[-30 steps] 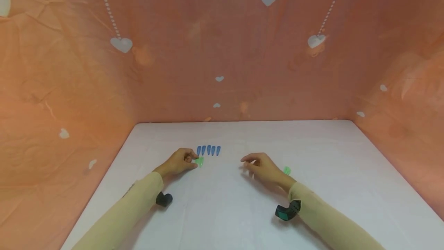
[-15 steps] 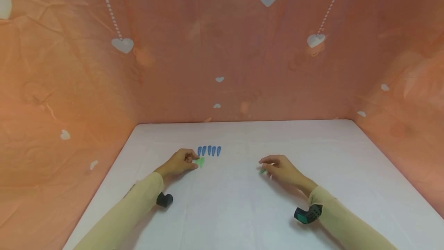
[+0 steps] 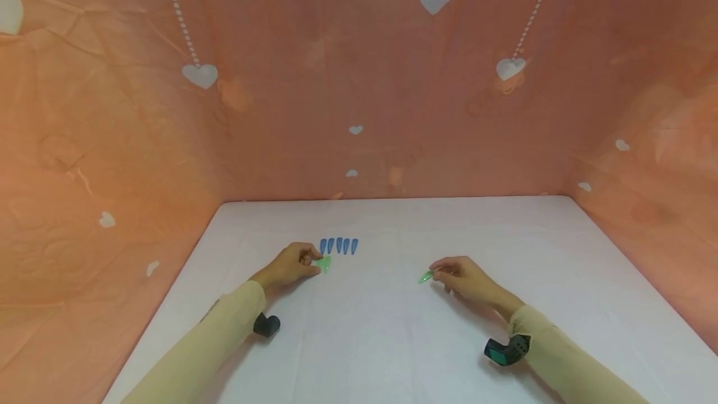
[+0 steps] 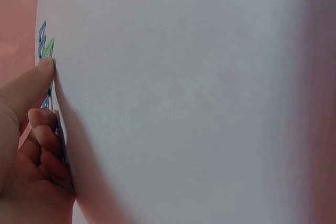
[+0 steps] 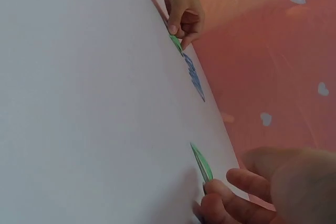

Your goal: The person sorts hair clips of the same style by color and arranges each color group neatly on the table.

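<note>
My left hand (image 3: 290, 262) rests on the table, its thumb and index fingertip on either side of light green snap hair clips (image 3: 325, 264). In the left wrist view the thumb tip meets a green clip (image 4: 49, 48), and the other fingers curl in. Just beyond lie several blue snap hair clips (image 3: 339, 245) in a row, narrow ends toward me. Off to the right, my right hand (image 3: 465, 279) pinches another green snap hair clip (image 3: 426, 277) by one end between thumb and fingers. The right wrist view shows its pointed end (image 5: 198, 156) sticking out.
A white table (image 3: 359, 341) lies under both hands, its far edge against an orange-pink cloth (image 3: 291, 111) printed with white hearts. That cloth also hangs along the left and right sides. Black wrist devices (image 3: 507, 350) hang below both sleeves.
My right hand has moved rightward and picked up the green hair clip that lay beside its wrist; the clip now shows at the fingertips. The left hand stays at the green clips.
</note>
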Tool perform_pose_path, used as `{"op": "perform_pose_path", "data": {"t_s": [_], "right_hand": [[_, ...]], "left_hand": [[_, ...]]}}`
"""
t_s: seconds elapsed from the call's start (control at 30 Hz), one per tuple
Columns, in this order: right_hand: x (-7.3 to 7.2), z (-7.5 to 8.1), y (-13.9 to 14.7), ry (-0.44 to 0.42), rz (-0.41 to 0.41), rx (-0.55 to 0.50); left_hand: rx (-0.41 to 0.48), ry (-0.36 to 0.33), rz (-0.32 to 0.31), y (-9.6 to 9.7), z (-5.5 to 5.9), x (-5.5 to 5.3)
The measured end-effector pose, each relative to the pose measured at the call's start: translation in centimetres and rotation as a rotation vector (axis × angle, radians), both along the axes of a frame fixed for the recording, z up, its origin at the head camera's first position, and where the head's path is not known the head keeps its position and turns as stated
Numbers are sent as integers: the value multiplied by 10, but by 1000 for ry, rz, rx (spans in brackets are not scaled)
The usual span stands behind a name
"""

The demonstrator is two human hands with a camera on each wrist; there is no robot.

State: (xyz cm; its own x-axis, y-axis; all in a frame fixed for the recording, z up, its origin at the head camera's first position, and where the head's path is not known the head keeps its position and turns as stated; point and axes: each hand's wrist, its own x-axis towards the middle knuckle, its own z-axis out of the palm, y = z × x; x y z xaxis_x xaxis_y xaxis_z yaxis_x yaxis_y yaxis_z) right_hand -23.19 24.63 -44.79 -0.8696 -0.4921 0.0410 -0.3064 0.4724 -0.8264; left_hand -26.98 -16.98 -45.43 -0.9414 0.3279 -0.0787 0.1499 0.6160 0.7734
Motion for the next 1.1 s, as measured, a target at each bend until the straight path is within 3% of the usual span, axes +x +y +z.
{"op": "perform_pose_path", "data": {"t_s": [0.27, 0.57, 0.83, 1.1], "right_hand": [[-4, 0, -20, 11, -86, 82], [1, -3, -49, 162, -280, 276], [-8, -3, -60, 120, -259, 186], [-12, -2, -60, -15, -218, 45]], "left_hand": [[1, 2, 3, 1, 0, 0], [-12, 2, 7, 2, 1, 2], [-7, 4, 20, 0, 1, 1], [5, 10, -10, -1, 0, -1]]}}
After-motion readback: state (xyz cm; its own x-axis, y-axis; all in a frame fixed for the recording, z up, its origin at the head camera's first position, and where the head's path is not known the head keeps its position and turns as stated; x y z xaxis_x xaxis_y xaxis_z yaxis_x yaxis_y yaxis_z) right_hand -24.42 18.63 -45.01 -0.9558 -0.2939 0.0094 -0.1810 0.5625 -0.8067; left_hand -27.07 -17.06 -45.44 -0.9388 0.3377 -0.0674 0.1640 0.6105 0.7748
